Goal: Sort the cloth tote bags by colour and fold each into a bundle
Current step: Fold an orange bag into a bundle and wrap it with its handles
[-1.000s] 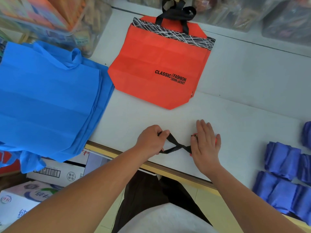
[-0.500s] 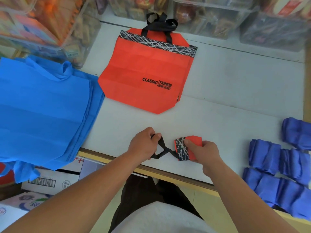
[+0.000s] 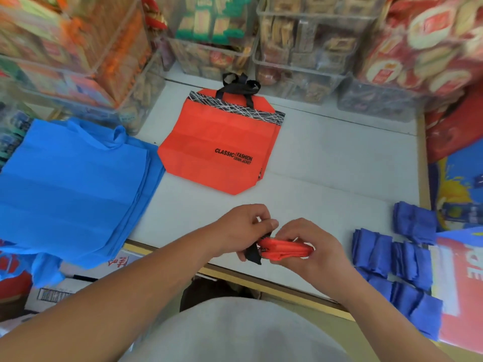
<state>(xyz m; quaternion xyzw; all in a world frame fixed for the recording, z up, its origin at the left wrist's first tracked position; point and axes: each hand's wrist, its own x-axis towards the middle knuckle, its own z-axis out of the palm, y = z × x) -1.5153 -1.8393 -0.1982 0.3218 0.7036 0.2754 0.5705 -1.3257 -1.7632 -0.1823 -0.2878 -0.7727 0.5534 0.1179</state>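
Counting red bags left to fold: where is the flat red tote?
Head view: the flat red tote lies centre-back on the white table, just right of the blue tote stack, its black handles near the clear snack bins.

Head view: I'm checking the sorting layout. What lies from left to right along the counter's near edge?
Stack of light blue bags → folded orange bundle → dark blue bundles.
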